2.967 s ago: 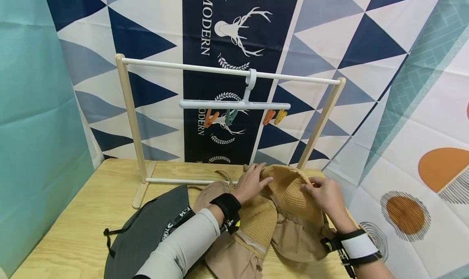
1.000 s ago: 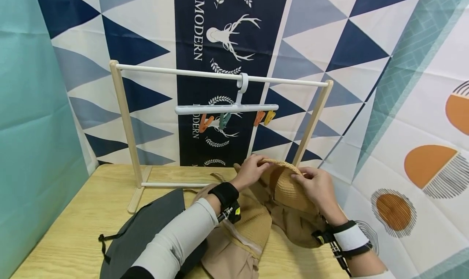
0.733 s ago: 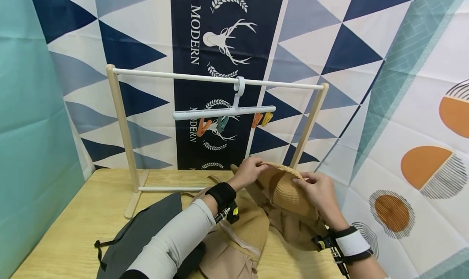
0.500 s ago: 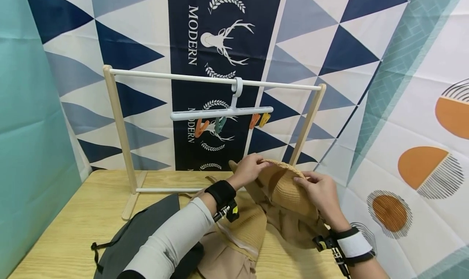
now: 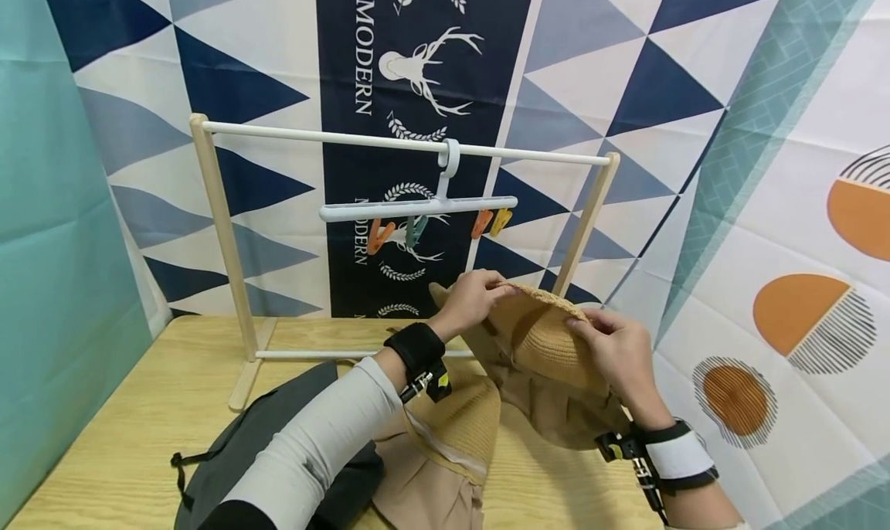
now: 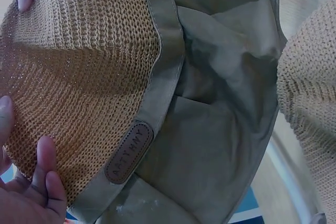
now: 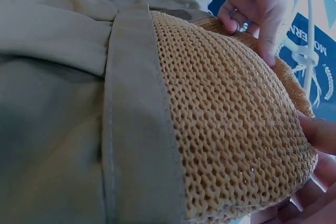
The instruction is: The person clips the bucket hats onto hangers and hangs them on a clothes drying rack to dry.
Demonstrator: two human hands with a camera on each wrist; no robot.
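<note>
A tan knitted hat (image 5: 556,352) with a khaki cloth brim is held up over the table's right half. My left hand (image 5: 471,302) pinches its knitted edge on the left, and my right hand (image 5: 621,352) pinches the same edge on the right. The left wrist view shows a dark oval label (image 6: 128,152) on the cloth band (image 6: 167,40). In the right wrist view the knit (image 7: 231,114) spans between the left hand (image 7: 265,9) and the right hand (image 7: 320,182).
Another tan hat (image 5: 462,422) and a dark grey hat (image 5: 257,437) lie on the wooden table (image 5: 132,406). Behind them stands a rack with a white top rod (image 5: 278,133). A pale hanger (image 5: 417,208) hangs there with orange, green and yellow clips.
Both hands have raised the tan hat off the table, and its brim has come away from the other tan hat. The head view has shifted somewhat.
</note>
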